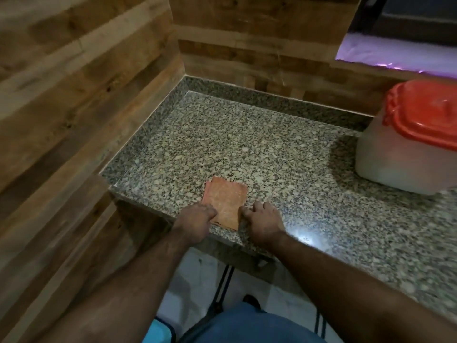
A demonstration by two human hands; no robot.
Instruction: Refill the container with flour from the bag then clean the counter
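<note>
1. The left hand (200, 215) and right hand (262, 217), fingers curled, pinch the near corners of a folded orange cloth (225, 201).
2. The cloth lies flat at the near edge of the granite bench (247, 144), its long axis running away from the person.
3. Farther right, a translucent container (400, 159) with its red lid (425, 112) on is cut off by the frame.

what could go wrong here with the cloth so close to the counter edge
The cloth overhangs the counter front edge, so a pull from either hand, left or right, could drag it to the floor. The container sits at the right, and a wide wipe might bump it.
</note>
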